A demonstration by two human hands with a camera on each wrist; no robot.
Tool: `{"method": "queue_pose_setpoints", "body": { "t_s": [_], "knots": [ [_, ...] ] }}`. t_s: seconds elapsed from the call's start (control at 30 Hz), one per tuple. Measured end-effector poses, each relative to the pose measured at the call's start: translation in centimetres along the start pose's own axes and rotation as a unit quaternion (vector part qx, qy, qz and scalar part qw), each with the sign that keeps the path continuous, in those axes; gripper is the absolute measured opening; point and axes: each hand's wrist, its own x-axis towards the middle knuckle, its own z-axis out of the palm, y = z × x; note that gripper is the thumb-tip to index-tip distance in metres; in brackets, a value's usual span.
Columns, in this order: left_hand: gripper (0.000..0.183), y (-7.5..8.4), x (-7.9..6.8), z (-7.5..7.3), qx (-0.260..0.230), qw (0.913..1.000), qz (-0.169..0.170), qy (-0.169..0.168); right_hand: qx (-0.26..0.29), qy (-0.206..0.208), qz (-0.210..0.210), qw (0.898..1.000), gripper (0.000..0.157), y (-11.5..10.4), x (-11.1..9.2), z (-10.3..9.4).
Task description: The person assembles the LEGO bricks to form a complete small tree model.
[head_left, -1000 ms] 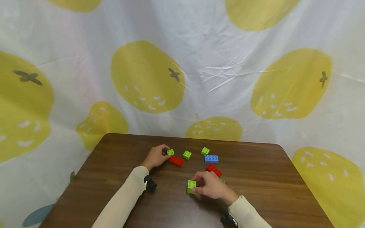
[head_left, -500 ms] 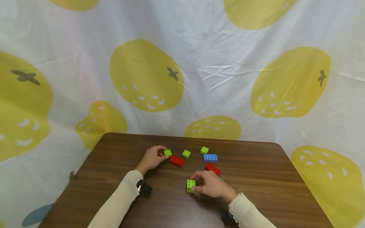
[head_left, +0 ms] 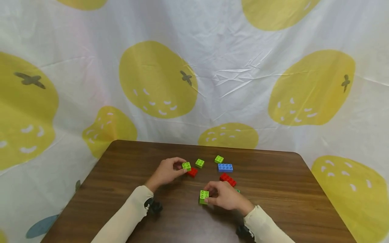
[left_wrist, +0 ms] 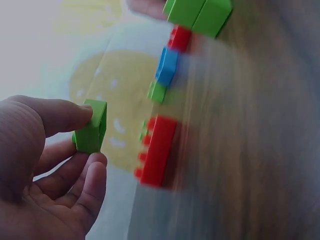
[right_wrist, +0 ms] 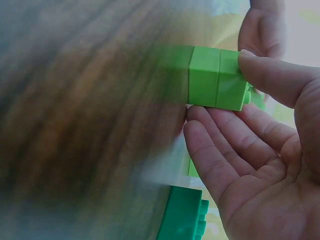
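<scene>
My left hand (head_left: 165, 172) pinches a small lime-green toy brick (head_left: 186, 166) between thumb and fingers. In the left wrist view that brick (left_wrist: 90, 127) is held clear of the table, beside a long red brick (left_wrist: 159, 150). From the head view it overlaps the red brick (head_left: 193, 172). My right hand (head_left: 226, 195) grips a stack of lime-green bricks (head_left: 204, 197) near the front middle of the table. The right wrist view shows the thumb on one side of the stack (right_wrist: 216, 79) and fingers on the other, its base right at the tabletop.
Behind lie two lime-green bricks (head_left: 199, 163), a blue brick (head_left: 225, 167) and another red brick (head_left: 228, 179). A dark green brick (right_wrist: 182, 215) sits close to my right hand, mostly hidden in the head view. A lemon-print cloth (head_left: 231, 84) hangs behind the wooden table (head_left: 273, 189).
My left hand first drew the small lime-green brick left, then lifted it and brought it right, over the red brick. My right hand stays in place on the stack.
</scene>
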Motion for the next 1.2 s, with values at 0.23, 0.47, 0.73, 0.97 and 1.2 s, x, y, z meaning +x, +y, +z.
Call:
{"method": "queue_pose_setpoints", "body": {
  "t_s": [0.23,0.47,0.73,0.97,1.2],
  "knots": [
    [0.032,1.8,-1.6,1.4,-0.026,0.9971,0.037,-0.06,0.009,0.003,-0.006,1.0,0.022,0.0,-0.1,0.2],
    [0.033,2.8,-2.8,3.0,-0.04,0.9926,0.057,-0.1,0.003,0.004,-0.008,1.0,0.024,0.1,0.0,0.3],
    [0.032,3.4,-3.6,4.0,-0.047,0.9875,0.074,-0.131,0.01,0.003,-0.003,1.0,0.027,0.1,0.0,0.2],
    [0.032,3.6,-4.0,4.4,-0.047,0.9857,0.077,-0.143,0.019,0.004,0.011,1.0,0.026,0.1,-0.1,0.0],
    [0.032,3.8,-4.0,5.0,-0.049,0.9832,0.093,-0.149,0.025,0.003,0.02,0.999,0.02,0.2,0.0,0.0]
  ]
}}
